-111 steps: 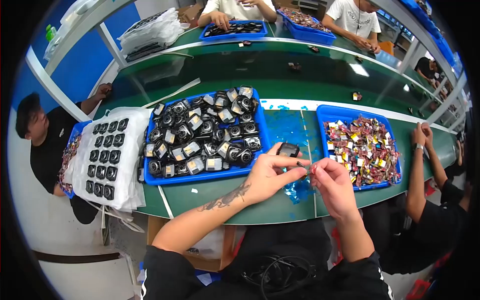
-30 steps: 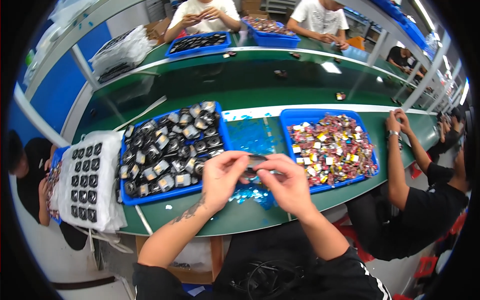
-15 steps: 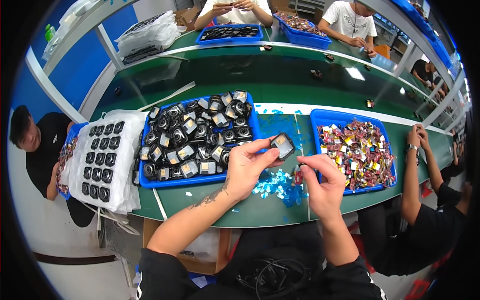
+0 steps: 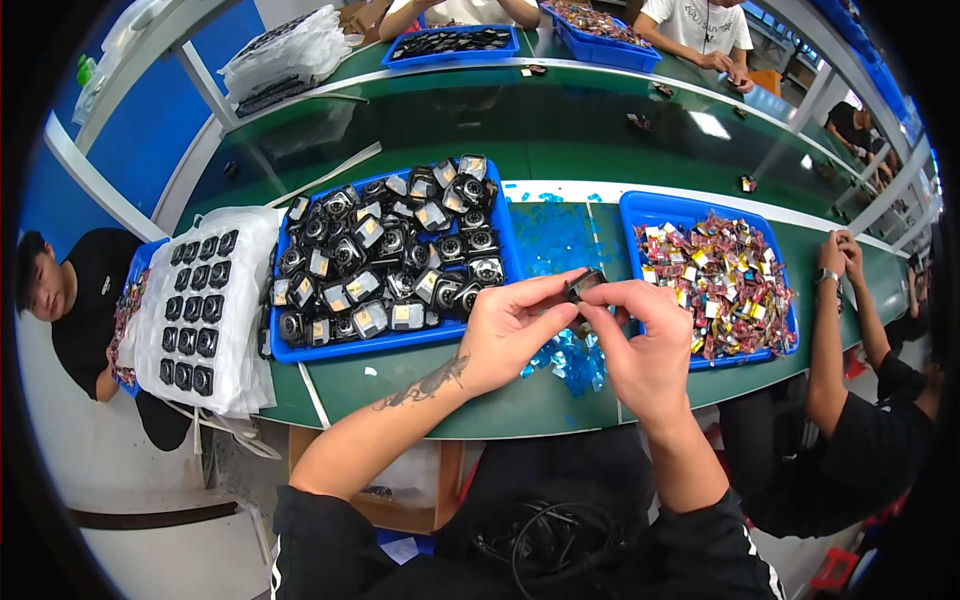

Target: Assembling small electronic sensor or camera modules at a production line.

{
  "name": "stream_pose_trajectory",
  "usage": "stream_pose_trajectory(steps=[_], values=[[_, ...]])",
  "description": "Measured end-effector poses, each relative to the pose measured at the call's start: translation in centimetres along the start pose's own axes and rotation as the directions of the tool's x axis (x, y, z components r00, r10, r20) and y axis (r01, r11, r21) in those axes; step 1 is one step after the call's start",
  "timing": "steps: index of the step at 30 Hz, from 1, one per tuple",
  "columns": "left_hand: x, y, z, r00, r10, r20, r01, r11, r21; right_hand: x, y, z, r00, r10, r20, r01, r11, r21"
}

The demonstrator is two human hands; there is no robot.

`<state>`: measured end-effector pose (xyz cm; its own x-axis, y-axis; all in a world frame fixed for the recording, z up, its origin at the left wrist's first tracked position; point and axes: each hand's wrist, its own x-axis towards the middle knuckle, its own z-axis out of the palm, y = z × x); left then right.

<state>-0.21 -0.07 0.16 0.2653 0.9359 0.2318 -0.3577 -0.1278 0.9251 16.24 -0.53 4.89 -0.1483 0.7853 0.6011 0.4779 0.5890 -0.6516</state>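
My left hand (image 4: 505, 335) pinches a black, square watch case (image 4: 584, 284) between thumb and fingertips, tilted almost edge-on. Against its near right side my right hand (image 4: 650, 345) is closed, thumb and forefinger pressed together. A small reddish part shows a little among the right fingers; most of it is hidden. Left of my hands is a blue tray (image 4: 509, 240) heaped with black watch cases (image 4: 395, 240), some face up, some showing pale backs. To the right, another blue tray (image 4: 655, 208) holds a pile of small red, yellow and white parts (image 4: 720, 285).
Bits of shiny blue film (image 4: 572, 365) lie on the green table below my hands. A white plastic-wrapped stack (image 4: 225, 320) with rows of watch cases stands at the left. Past a white strip runs a green conveyor (image 4: 480, 140) with scattered parts. Other people work around the table.
My hands have come together: the right fingers have moved up to the watch case. The case has turned from showing its open side to nearly edge-on. The view has shifted slightly.
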Motion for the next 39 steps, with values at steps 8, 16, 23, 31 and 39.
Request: stream_pose_trajectory(steps=[8, 16, 23, 31, 39], values=[[-0.1, -0.3, 0.0, 1.000, 0.017, 0.013, -0.018, 0.999, 0.038, 0.2, 0.3, -0.3, 0.991, 0.103, 0.090, -0.100, 0.994, -0.033], [-0.1, -0.7, -0.4, 0.999, 0.007, 0.034, -0.010, 0.996, 0.087, 0.3, -0.1, -0.8, 0.979, 0.151, 0.140, -0.139, 0.986, -0.089], [-0.3, 0.4, 0.0, 0.996, -0.027, 0.085, 0.019, 0.996, 0.092, 0.3, -0.1, -1.2, 0.965, 0.208, 0.160, -0.200, 0.978, -0.065], [-0.3, 0.1, 0.3, 0.997, -0.067, 0.040, 0.071, 0.994, -0.087, -0.1, 0.7, -0.1, 0.986, 0.163, 0.034, -0.164, 0.985, 0.042], [0.6, -0.1, 0.1, 0.989, 0.041, -0.142, -0.061, 0.988, -0.139, -1.6, 1.6, -0.7, 0.918, 0.375, 0.130, -0.380, 0.734, 0.563]])
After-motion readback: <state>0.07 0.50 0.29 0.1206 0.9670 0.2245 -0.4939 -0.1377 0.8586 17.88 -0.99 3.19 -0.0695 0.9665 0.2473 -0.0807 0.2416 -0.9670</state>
